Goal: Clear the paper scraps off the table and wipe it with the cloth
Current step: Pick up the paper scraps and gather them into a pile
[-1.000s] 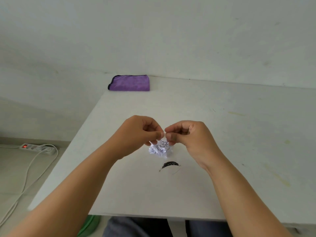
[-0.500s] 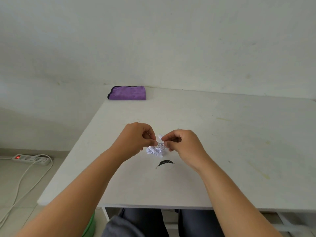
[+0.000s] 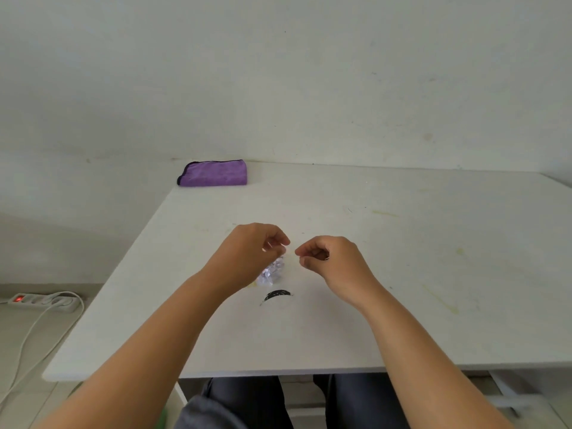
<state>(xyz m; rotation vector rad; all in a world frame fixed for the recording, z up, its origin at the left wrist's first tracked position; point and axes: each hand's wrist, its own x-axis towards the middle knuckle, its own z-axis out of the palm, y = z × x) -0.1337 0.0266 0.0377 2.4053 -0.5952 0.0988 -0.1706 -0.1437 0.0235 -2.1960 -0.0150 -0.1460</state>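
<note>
A small pile of white paper scraps [image 3: 271, 274] lies on the white table [image 3: 418, 320], partly hidden under my left hand [image 3: 247, 253]. That hand hovers just above the pile with fingers curled, and its fingertips pinch a tiny white scrap. A short gap to the right, my right hand [image 3: 332, 263] is also curled, thumb against forefinger, with no paper showing in it. The folded purple cloth [image 3: 213, 174] rests at the table's far left corner against the wall.
A black curved mark [image 3: 277, 295] sits on the table just in front of the pile. On the floor to the left lies a white power strip [image 3: 40, 300] with a trailing cable. My legs are under the table's front edge.
My hands, which pinched one scrap together over the pile, have pulled apart sideways. The camera has tilted up, so the table appears lower in view.
</note>
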